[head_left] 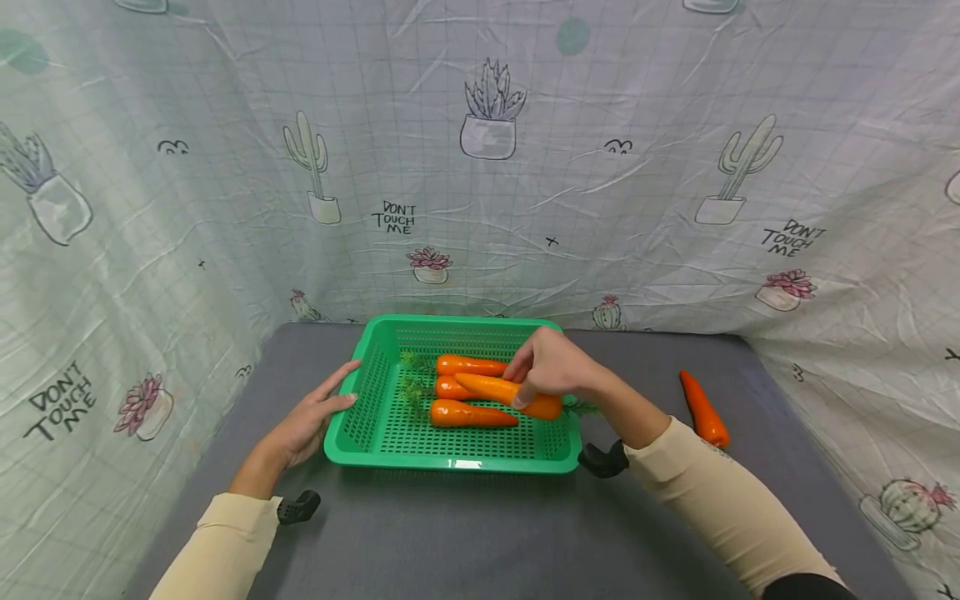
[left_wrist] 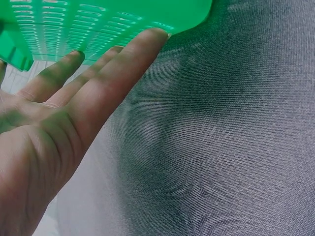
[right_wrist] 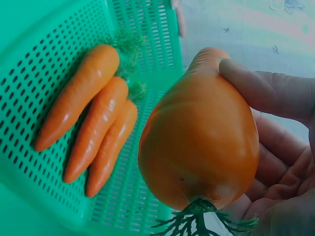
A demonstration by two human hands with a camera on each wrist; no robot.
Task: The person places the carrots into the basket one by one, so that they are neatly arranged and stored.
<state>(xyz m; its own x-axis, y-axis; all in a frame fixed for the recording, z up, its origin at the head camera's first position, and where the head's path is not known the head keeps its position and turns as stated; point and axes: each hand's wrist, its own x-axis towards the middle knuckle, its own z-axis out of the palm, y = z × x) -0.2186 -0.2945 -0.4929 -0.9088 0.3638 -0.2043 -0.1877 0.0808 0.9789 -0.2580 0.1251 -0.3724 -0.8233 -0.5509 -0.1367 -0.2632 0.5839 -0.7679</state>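
A green perforated plastic basket (head_left: pixel 450 462) stands on the grey table, with three orange carrots lying side by side in it. The nearest of these carrots (head_left: pixel 472 414) points its tip to the right, its leafy end to the left. Above them my right hand (head_left: pixel 551 367) pinches another carrot (right_wrist: pixel 202 132) between thumb and fingers, its green leaves towards the right wrist and its tip over the basket's middle. At the basket's left side, the extended fingers of my left hand (left_wrist: pixel 64 113) touch the outer wall, palm turned towards it.
One more carrot (head_left: pixel 703 408) lies on the grey table (head_left: pixel 465 533) to the right of the basket, beyond the right forearm. A pale curtain (head_left: pixel 585 225) printed with potted cacti hangs behind and along both sides.
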